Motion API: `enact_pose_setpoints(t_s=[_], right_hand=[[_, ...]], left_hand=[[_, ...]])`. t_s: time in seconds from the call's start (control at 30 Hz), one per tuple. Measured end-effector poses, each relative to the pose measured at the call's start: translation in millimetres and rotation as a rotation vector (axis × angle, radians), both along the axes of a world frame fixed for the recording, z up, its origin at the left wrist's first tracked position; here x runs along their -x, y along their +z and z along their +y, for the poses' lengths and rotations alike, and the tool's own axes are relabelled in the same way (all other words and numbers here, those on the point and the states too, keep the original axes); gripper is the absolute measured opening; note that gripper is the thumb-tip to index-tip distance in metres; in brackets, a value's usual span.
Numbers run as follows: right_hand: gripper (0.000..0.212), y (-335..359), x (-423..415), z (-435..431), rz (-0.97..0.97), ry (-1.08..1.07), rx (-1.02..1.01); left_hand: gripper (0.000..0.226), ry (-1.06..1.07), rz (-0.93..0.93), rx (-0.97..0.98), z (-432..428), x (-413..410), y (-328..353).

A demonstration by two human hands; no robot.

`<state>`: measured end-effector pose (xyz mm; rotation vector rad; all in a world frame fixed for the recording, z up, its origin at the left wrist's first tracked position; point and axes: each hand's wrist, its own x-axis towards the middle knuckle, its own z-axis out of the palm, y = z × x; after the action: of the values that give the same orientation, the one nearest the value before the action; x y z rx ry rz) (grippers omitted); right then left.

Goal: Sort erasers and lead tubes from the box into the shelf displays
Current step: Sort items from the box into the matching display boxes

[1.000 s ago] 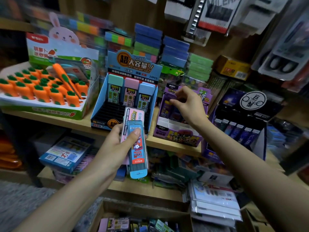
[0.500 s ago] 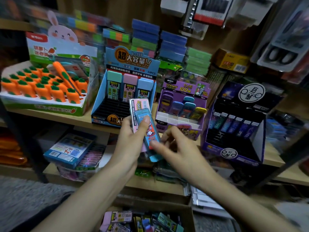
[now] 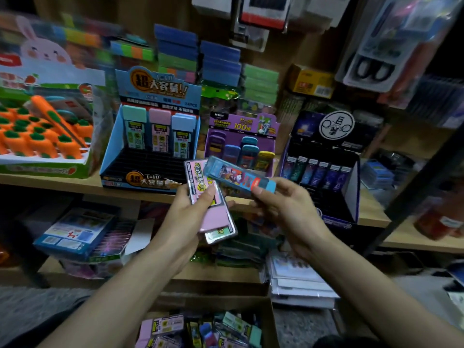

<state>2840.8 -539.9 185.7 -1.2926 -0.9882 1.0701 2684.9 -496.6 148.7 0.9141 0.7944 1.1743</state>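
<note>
My left hand grips a pink lead tube in front of the shelf, thumb across its label. My right hand pinches one end of a blue lead tube, which lies slanted above the pink one. Behind them stand the blue display with green, pink and blue tubes, and the purple display holding several small tubes. The cardboard box with more tubes and erasers sits on the floor below my arms.
A carrot eraser display fills the shelf's left. A dark display of slim tubes stands on the right. Stacked coloured boxes line the back. The lower shelf holds a blue box and packets.
My right hand came back from the purple display, took the blue tube off the pink one in my left hand, and now holds it apart, turned sideways.
</note>
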Motion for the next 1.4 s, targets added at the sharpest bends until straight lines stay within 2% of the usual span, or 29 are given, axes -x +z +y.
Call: enact_pose_setpoints(t_s=[0.13,0.23,0.3,0.37,0.5,0.7,0.77,0.9,1.0,1.07,1.17,1.23,1.27,1.4], right_hand=[[0.005,9.7,-32.5,11.0,-0.072,-0.120,-0.088],[0.014,16.0,-50.6,21.4,-0.317,-0.223,-0.250],[0.016,20.9,-57.3,28.2,-0.481,-0.231,-0.325],[0.016,25.2,-60.4,38.1,-0.563,-0.207,-0.365],[0.008,33.6,-50.9,64.5,-0.637,-0.115,-0.403],[0.017,37.7,-42.5,95.0,-1.082,-0.077,-0.491],[0.020,35.1,-42.1,101.5,-1.155,-0.047,-0.492],[0.029,22.4,-42.5,109.5,-1.298,-0.113,-0.478],[0.021,14.4,-44.0,113.6,-1.494,-0.142,-0.527],[0.020,13.1,-42.4,112.1,-1.538,-0.162,-0.517],[0.022,13.4,-33.7,97.8,-1.485,-0.212,-0.557],[0.019,12.3,-22.7,80.7,-1.301,-0.145,-0.570],[0.019,11.4,-16.3,70.5,-1.146,-0.078,-0.515],[0.025,9.3,5.9,35.7,-0.355,0.177,-0.083]], left_hand=[[0.027,0.045,0.038,-0.024,3.9,-0.3,-1.3],[0.026,0.095,0.032,-0.031,7.4,2.4,-1.5],[0.022,0.105,0.023,-0.029,9.0,4.6,-0.9],[0.015,0.109,0.020,-0.033,10.4,6.8,-0.4],[0.017,0.107,0.034,-0.054,13.3,11.1,1.1],[0.018,0.114,0.041,-0.067,15.6,15.0,1.3],[0.019,0.105,0.040,-0.067,15.1,15.3,1.6],[0.020,0.097,0.036,-0.074,13.7,15.5,4.4],[0.020,0.094,0.039,-0.082,11.6,15.4,6.2],[0.020,0.092,0.043,-0.091,10.6,15.5,7.1],[0.021,0.088,0.063,-0.107,10.5,16.4,6.5],[0.025,0.074,0.103,-0.130,10.2,16.9,5.2],[0.029,0.058,0.129,-0.146,9.7,16.7,4.7],[0.046,-0.073,0.220,-0.216,4.7,11.7,5.6]])
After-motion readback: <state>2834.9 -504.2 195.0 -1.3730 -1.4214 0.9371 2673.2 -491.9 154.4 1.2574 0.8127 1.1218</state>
